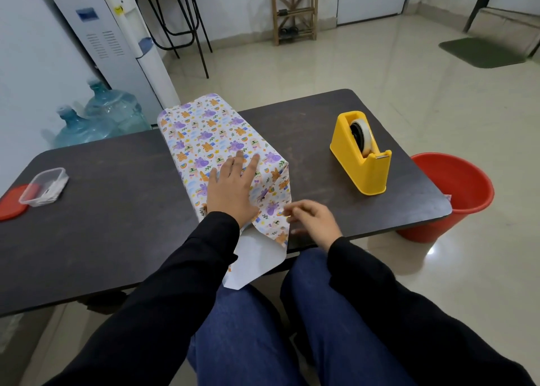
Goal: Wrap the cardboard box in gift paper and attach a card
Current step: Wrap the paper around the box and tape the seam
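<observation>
Near paper end: the unfolded tail of the gift paper (254, 257) hangs past the table (117, 225) edge over the lap, white underside up; this end looks not yet closed.
Right hand: the right hand (314, 219) sits just beside the tail's right edge, fingers loosely curled and apart from the thumb, with nothing seen between them. It is blurred, so I cannot tell whether it touches the paper. It is likely placed to fold the side in.
Left hand: the left hand (232, 189) lies flat, fingers straight, on top of the box, probably pinning the wrap so it cannot shift.
Cardboard box: the cardboard box (204, 128) stands mid-table, fully covered by patterned paper.
Tape dispenser: the yellow tape dispenser (361, 157) waits to the right, apart from the box but within reach for sealing.
Left side: a clear plastic container (43, 187) rests partly on its red lid (10, 204).
Card: none visible.
Beyond table: a red bucket (455, 192) stands on the floor.
</observation>
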